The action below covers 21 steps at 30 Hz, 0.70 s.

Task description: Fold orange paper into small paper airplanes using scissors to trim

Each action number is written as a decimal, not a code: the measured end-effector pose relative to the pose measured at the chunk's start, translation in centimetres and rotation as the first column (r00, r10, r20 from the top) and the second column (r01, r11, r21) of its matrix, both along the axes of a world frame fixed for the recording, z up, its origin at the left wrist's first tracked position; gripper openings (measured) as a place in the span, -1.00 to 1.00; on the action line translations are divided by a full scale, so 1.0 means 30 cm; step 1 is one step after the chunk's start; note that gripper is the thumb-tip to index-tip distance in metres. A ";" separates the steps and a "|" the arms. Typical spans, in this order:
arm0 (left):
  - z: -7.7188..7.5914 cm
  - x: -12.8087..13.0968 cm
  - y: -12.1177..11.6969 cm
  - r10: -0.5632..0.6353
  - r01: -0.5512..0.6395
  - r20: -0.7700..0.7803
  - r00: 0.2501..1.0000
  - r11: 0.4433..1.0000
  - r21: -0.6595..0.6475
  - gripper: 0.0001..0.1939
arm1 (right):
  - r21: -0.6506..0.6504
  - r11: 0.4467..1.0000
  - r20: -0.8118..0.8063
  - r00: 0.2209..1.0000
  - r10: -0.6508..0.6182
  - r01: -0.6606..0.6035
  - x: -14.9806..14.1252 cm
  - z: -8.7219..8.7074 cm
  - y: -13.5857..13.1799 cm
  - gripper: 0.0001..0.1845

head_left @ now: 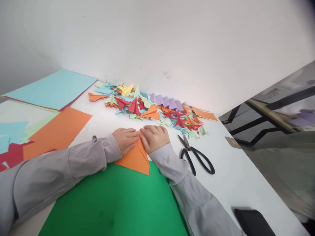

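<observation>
A folded orange sheet of paper (134, 160) lies between my hands, with its point away from me and its wide end towards me. Creases run along its right side. My left hand (125, 140) presses on the left edge near the point, its fingers together and holding the paper down. On the other side, my right hand (156, 137) has its thumb and curled fingers on the right fold near the tip. Under the wide end lies a large green sheet (113, 200). Both palms are hidden.
Small folded paper planes (150, 113) in several colours are heaped along the wall. Black-handled scissors (194, 153) lie partly spread at right, with a dark flat object (253, 223) nearer me. At left are orange sheets (61, 127), coloured scraps (14, 154) and a light-blue stack (54, 88).
</observation>
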<state>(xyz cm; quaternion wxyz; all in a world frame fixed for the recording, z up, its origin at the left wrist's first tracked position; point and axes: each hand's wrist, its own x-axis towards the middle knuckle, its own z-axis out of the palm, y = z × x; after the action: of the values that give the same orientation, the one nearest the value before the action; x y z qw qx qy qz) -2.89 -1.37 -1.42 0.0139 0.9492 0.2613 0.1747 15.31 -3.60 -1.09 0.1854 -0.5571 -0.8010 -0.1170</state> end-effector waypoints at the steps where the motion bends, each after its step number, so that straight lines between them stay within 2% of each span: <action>1: 0.000 0.000 0.001 -0.001 0.001 -0.002 1.000 1.000 0.001 -0.66 | 0.000 1.000 0.001 1.000 0.000 0.000 0.000 0.000 0.000 -0.70; 21: -0.003 -0.009 0.022 -0.050 0.050 -0.010 0.999 0.998 0.038 -0.63 | 0.004 1.000 -0.002 1.000 0.009 -0.009 0.001 -0.004 0.000 -0.70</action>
<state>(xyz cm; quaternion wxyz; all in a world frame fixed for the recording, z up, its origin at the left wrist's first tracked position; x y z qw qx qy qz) -3.18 -0.69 -1.51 -0.0011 0.9563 0.2341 0.1751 15.35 -3.60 -1.20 0.1881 -0.5533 -0.8030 -0.1172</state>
